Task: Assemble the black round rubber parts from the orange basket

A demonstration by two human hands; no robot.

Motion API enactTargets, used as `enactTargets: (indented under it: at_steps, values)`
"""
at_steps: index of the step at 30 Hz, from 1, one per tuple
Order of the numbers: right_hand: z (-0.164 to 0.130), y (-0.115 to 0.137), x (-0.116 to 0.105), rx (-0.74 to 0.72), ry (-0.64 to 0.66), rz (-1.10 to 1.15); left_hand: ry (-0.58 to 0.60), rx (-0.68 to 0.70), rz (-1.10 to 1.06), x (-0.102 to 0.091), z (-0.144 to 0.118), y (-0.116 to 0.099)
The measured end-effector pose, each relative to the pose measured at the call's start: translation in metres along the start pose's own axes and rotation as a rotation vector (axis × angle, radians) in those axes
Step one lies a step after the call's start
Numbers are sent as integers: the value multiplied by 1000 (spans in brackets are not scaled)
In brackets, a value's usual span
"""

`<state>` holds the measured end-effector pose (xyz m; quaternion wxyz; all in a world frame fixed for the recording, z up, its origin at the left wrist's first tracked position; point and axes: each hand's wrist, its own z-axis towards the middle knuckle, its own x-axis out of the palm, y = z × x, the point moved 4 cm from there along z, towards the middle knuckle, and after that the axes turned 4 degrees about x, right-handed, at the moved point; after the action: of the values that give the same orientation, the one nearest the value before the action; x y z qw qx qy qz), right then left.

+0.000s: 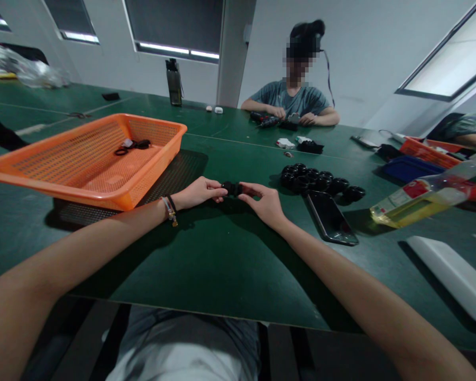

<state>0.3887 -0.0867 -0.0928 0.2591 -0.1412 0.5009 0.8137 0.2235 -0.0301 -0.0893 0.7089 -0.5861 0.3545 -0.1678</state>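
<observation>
Left of centre on the green table (222, 264), an orange basket (91, 159) holds only one or two black pieces. Between the left hand (200, 193) and right hand (262, 201), fingertips pinch a small black part (231, 188) from both ends, its long axis running left-right. Rightward, the pile of black parts (321, 182) looks mostly unprocessed, so the work seems early.

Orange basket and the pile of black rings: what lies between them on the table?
Head view: both hands, left hand and right hand, pinching a small black part.
</observation>
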Motion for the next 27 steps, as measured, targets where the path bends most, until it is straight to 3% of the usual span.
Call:
enactTargets:
  at_steps: [10, 27]
  values:
    - [0, 4, -1, -86, 0, -65, 0, -4, -17, 0, 0, 0]
    - [0, 3, 0, -20, -19, 9, 10, 4, 18, 0, 1, 0]
